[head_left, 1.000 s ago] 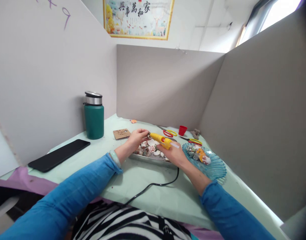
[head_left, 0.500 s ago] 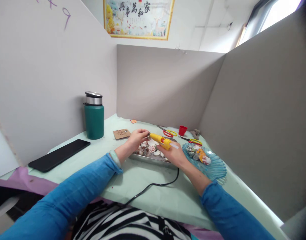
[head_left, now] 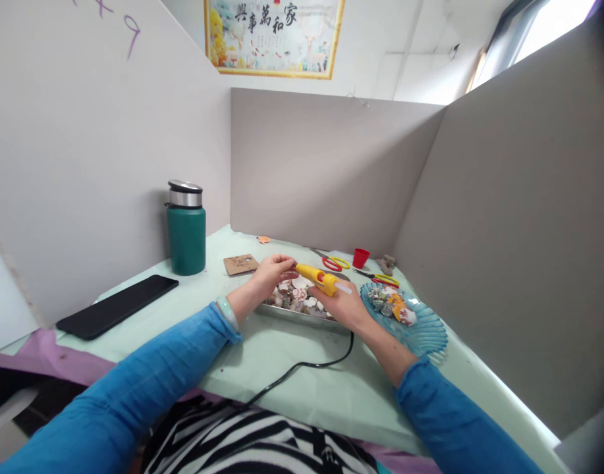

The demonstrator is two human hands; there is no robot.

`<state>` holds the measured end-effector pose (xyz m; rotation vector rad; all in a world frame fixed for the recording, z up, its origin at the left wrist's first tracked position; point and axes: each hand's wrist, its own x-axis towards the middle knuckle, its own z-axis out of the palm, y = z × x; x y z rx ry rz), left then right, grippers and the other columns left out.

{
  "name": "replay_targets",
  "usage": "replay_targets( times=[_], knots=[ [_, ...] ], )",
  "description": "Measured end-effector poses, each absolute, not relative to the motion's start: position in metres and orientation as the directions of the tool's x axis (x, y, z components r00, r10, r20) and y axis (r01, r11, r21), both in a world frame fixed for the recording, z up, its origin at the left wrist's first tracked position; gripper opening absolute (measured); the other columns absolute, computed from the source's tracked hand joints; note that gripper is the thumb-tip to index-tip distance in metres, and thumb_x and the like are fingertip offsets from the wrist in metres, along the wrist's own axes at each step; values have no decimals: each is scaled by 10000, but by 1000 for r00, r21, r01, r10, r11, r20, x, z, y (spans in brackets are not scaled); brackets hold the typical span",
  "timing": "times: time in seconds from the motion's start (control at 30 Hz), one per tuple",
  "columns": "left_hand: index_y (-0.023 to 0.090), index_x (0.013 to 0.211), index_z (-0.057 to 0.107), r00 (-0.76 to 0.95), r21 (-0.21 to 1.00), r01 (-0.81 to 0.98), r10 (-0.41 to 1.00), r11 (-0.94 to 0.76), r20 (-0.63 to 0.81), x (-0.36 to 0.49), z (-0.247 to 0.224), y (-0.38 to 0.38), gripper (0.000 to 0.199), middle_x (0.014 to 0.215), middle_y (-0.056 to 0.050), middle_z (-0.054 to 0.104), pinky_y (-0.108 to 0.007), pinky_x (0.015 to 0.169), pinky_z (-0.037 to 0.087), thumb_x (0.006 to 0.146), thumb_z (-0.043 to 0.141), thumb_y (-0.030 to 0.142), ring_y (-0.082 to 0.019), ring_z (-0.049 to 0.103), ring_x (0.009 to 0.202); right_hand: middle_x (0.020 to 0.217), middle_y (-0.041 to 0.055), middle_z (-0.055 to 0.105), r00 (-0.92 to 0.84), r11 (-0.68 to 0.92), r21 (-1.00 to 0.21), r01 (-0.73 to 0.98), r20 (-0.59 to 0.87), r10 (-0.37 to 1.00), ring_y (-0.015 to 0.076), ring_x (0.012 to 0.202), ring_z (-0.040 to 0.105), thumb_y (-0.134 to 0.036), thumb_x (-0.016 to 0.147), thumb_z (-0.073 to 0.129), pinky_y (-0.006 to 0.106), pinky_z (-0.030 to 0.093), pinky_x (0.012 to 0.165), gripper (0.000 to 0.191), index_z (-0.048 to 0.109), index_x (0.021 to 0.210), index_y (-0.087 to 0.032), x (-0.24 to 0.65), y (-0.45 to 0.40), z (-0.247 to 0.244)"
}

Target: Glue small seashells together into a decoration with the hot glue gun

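My right grip (head_left: 342, 304) is closed around a yellow plastic glue gun (head_left: 317, 276) with a translucent glue stick (head_left: 344, 288) jutting from its rear; my left grip (head_left: 268, 275) has its fingertips drawn together at the nozzle, though whether they pinch a small piece I cannot tell; the gun is above a shallow silvery metal tray (head_left: 302, 316) of mixed pale and brown shells (head_left: 299, 296) on the green-covered bench (head_left: 375, 395); a black cord (head_left: 304, 365) trails toward me; a scalloped blue glass plate (head_left: 433, 336) with decorated pieces sits beyond my right wrist; I judge the step to be applying glue; the next move seems to call for a steady nozzle, light trigger pressure and fingertips clear of the hot end.
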<state>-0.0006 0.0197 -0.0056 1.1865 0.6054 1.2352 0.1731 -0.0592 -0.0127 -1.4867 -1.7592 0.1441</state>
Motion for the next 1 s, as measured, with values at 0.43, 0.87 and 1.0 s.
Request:
replay_targets(
  times=[0.43,0.87,1.0],
  knots=[
    [98,740,617,214,938,-321,955,-130,205,-2,-6,20,204,703,-41,612,-244,583,470,636,741,222,-99,568,589,680,5,632,44,289,-554,781,510,859,152,608,566,-428,736,555,236,403,566,243,612,786,-198,171,-62,-9],
    [98,712,623,219,946,-300,957,-121,192,-2,-4,18,181,647,-33,609,-230,493,396,642,730,226,-62,473,448,706,12,643,42,277,-536,798,508,860,162,634,585,-431,740,562,248,421,594,238,613,797,-205,172,-60,-10],
    [109,699,610,221,953,-277,957,-124,189,-2,-4,19,169,588,-7,570,-231,484,387,660,715,236,-62,450,428,716,12,644,42,276,-533,800,508,860,162,633,584,-438,742,563,248,416,588,249,620,819,-208,173,-60,-10]
  ],
)
